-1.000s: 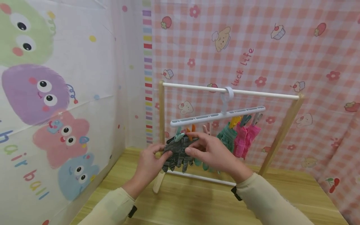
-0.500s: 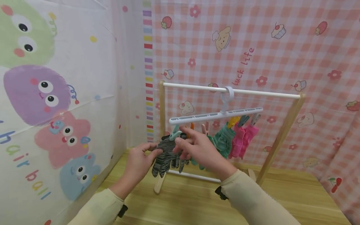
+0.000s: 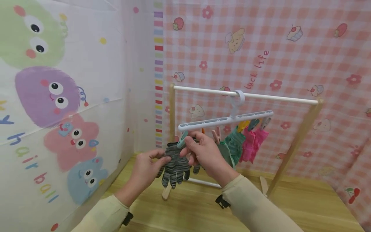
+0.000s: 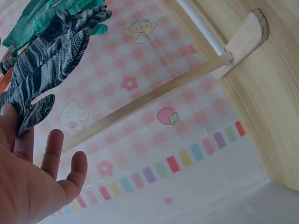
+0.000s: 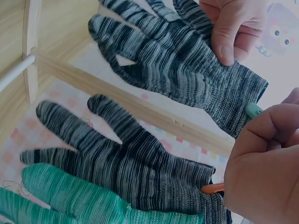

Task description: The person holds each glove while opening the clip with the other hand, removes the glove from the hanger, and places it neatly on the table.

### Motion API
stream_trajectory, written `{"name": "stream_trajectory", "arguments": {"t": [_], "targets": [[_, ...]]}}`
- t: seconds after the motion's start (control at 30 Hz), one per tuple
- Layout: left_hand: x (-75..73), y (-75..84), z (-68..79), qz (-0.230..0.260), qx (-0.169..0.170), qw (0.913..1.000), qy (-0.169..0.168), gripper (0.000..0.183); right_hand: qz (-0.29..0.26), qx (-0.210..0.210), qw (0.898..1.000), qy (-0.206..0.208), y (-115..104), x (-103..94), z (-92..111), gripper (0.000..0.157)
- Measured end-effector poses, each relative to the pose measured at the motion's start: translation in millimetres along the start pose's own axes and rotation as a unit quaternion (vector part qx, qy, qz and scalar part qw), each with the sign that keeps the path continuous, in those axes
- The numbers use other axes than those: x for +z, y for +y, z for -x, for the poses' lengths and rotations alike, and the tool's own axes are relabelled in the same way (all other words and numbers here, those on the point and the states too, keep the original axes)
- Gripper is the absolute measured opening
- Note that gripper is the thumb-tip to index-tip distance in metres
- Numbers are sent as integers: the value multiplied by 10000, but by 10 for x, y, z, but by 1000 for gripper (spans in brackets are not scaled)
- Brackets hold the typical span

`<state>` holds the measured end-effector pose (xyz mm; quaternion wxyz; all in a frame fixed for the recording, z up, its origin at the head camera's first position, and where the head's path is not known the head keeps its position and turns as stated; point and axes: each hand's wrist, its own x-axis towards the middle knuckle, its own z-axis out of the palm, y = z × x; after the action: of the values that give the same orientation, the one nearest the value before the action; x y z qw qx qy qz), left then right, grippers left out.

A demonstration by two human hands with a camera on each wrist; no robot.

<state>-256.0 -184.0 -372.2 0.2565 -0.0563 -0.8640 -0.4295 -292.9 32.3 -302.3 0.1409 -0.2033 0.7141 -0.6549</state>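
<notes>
"Striped glove first: where does it sit?"

"Under the left end of the white hanger, cuff up and fingertips down, between the person's two hands and above the counter."

"And what are the person's fingers doing?"

"Those of the left hand pinch the glove's left edge near the cuff, thumb on the near side, the outer ones loosely spread. Those of the right hand are curled round a teal peg, whose tip meets the cuff."

"Which step would that be?"

"Pegging work at the cuff, by the look of it. Whether the peg has a full bite on the cloth cannot be told; the right hand covers much of it."

"And the neighbours to the right?"

"A second striped glove has an orange peg at its cuff. Beside it is a green glove, and farther right hang pink cloth pieces."

"So what does the next move call for?"

"Probably a firm squeeze on the peg's handles while the left hand steadies the cuff flat and level. The hanger hangs by one hook from the white rail, so a hard pull could swing everything."
</notes>
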Motion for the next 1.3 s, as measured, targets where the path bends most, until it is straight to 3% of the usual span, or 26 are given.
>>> {"name": "stream_trajectory", "arguments": {"t": [0.3, 0.43, 0.57, 0.77, 0.97, 1.1, 1.3], "targets": [[-2, -49, 29, 192, -104, 9998, -43, 8, -65, -145, 9997, 178, -36, 67, 9, 47], [-36, -106, 51, -32, -207, 9998, -61, 11, 0, -214, 9997, 140, -44, 78, 21, 48], [-79, -232, 59, -427, -359, 9979, -333, 10, 100, -217, 9996, 126, -41, 82, 17, 48], [-188, -595, 46, -936, -725, 9865, -1129, 15, 162, -192, 9996, 131, -36, 91, -3, 47], [-357, -1223, -2, -1661, -997, 9652, -1759, 15, 175, -286, 9993, 133, -36, 107, -16, 36], [-434, -1538, -19, -2180, -1175, 9538, -1704, 20, 181, -288, 9993, 159, -42, 102, -7, 36], [-416, -1746, -39, -2740, -1176, 9460, -1269, 19, 172, -194, 9994, 207, -23, 85, 28, 48]]}}
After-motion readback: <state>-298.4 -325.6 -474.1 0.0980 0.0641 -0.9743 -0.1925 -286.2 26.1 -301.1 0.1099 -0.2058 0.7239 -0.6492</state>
